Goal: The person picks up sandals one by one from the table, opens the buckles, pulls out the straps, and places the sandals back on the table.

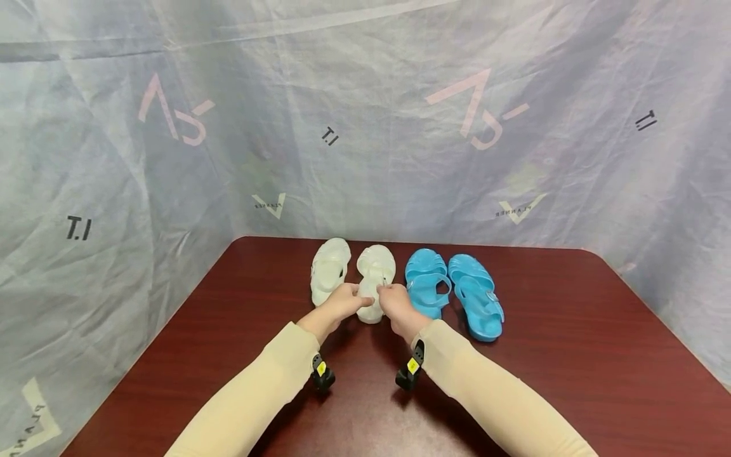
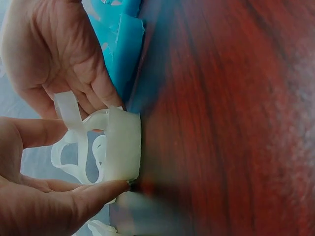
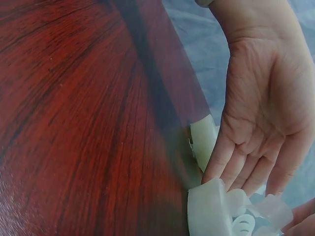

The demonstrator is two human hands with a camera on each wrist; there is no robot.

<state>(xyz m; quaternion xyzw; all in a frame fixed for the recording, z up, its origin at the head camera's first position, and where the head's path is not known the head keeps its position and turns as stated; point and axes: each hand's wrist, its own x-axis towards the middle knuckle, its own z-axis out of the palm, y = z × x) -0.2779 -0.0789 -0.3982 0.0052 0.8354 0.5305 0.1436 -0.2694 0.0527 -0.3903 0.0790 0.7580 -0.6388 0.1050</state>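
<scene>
Both hands work on the right one of two whitish, translucent sandals [image 1: 374, 263], which lies toe away on the table. My left hand [image 1: 342, 303] holds it from the left near the heel. In the left wrist view its thumb [image 2: 106, 192] lies against the side of the sole and its index finger [image 2: 44, 132] meets the strap [image 2: 70, 110]. From the other side my right hand [image 1: 395, 308] pinches the strap; its fingers [image 3: 302, 221] show at the corner of the right wrist view. The other white sandal [image 1: 331, 270] stands just left, partly behind my left hand.
Two blue sandals [image 1: 425, 285] [image 1: 476, 295] lie to the right of my right hand, the nearer one close to it. The dark red wooden table [image 1: 188, 330] ends at a back edge beyond the toes. Grey printed cloth [image 1: 365, 127] hangs behind and at the sides.
</scene>
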